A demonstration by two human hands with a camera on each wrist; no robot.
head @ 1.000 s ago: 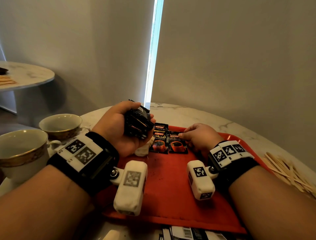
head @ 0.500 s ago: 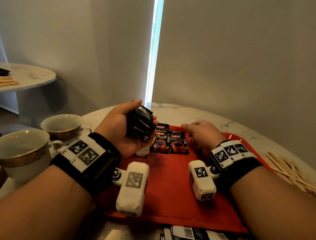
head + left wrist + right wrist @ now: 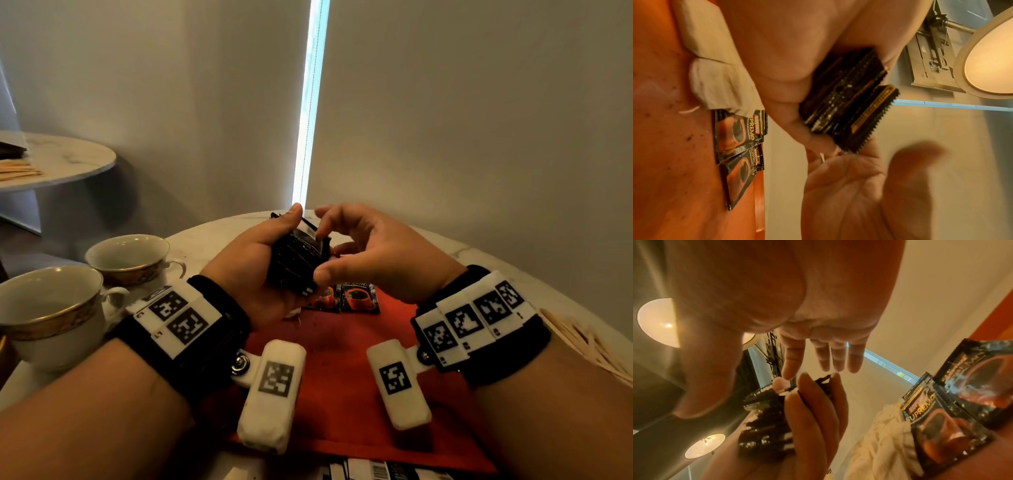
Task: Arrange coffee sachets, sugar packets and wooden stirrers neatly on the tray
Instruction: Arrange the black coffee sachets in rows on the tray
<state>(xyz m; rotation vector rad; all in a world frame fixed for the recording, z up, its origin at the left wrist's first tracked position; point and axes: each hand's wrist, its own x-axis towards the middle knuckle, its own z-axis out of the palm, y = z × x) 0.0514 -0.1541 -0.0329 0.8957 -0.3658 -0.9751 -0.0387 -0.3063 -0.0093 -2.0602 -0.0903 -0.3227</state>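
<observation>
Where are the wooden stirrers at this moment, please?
In the head view, the wooden stirrers lie on the marble table at the far right, just off the red tray, beyond the right hand.

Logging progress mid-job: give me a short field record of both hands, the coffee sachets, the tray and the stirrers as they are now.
left hand: grips a stack of coffee sachets above the tray's far edge
right hand: open, fingers reaching to the stack's top sachet; grasp not yet visible
sachets on tray: two lie face up side by side at the far edge
tray: red, near area bare
white packets: on tray, left of the laid sachets
wooden stirrers: loose on the table, right of the tray
cups: two left of the tray
</observation>
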